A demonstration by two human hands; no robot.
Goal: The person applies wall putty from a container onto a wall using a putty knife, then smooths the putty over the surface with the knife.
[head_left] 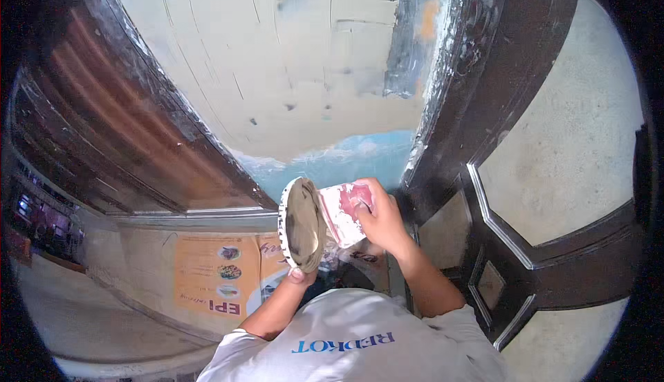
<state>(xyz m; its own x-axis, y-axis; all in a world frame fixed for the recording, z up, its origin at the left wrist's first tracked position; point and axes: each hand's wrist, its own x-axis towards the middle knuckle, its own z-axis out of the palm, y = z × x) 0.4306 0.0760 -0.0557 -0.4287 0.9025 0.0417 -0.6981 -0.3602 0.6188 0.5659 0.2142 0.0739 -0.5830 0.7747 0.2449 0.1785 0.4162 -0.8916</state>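
Observation:
My left hand (297, 276) grips the lower edge of a shallow round container (282, 226) with a black-and-white speckled rim, tilted so its inside faces right. Greyish-beige putty (304, 216) coats the inside; most of my left fingers are hidden behind the container. In my right hand (382, 219) is a flat, wide putty scraper (337, 209), red or pink and smeared with white. Its left edge is at the container's opening; whether it touches the putty I cannot tell. Ahead stands a wall panel (277, 91) coated in beige putty with thin scratch lines.
A light-blue strip (353, 157) shows low on the panel, and a grey patch (408, 43) at upper right. Dark wooden frames (512, 57) flank it, smeared with white. A brown slatted panel (124, 98) stands left. An orange printed sheet (214, 271) lies below.

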